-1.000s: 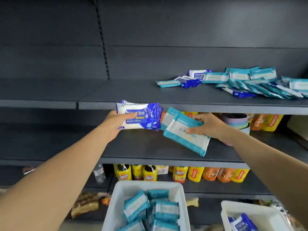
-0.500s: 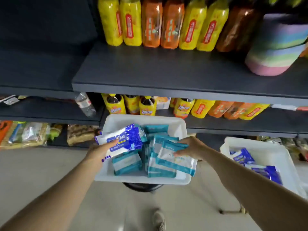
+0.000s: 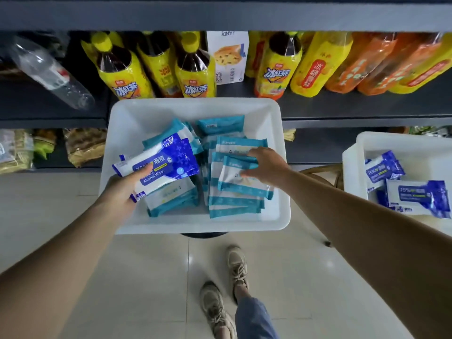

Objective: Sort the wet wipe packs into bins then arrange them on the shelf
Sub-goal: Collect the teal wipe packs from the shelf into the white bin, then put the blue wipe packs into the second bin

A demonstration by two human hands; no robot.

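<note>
A white bin [image 3: 281,143] in front of me holds several teal-and-white wipe packs. My left hand [image 3: 122,189] grips a dark blue alcohol wipes pack [image 3: 161,165] above the bin's left side. My right hand [image 3: 265,167] is low in the bin's right side, fingers on a teal-and-white pack [image 3: 234,182] lying on top of the pile; whether it still grips the pack I cannot tell. A second white bin [image 3: 352,155] at the right holds several dark blue alcohol packs [image 3: 415,194].
Behind the bins a dark shelf [image 3: 342,106] carries yellow and orange drink bottles [image 3: 193,77], a white carton [image 3: 228,57] and a clear bottle [image 3: 51,72]. Snack bags [image 3: 83,145] lie on the lowest shelf at left. My feet [image 3: 234,270] stand on pale tiled floor.
My view has dropped from the upper shelf to the bins. Both hands have come down, and the right hand has lowered its teal pack onto the pile in the middle bin.
</note>
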